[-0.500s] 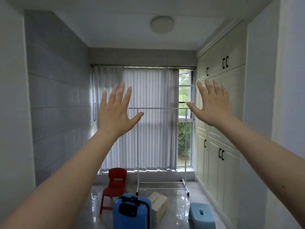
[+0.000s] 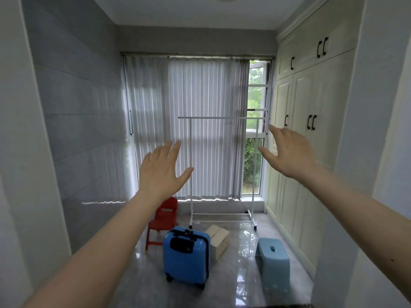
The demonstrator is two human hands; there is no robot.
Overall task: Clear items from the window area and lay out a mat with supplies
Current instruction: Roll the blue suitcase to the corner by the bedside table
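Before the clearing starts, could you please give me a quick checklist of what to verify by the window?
1. Left hand free: ok, open, holding nothing.
2. Right hand free: ok, open.
3. Blue suitcase upright and reachable: ok.
4. Clothes rack unloaded: ok, bare rail.
5. Cardboard box empty: cannot tell.
6. Mat in sight: not ok, none visible.

grey wall (image 2: 73, 121), cream wardrobe (image 2: 300, 138), glossy floor (image 2: 240, 267)

Glossy wet-looking floor tiles (image 2: 240, 261), shiny hard-shell blue suitcase (image 2: 185, 256) at 6 o'clock, smooth red plastic chair (image 2: 163, 221), matt cardboard box (image 2: 219, 240), white metal rack (image 2: 222, 165)
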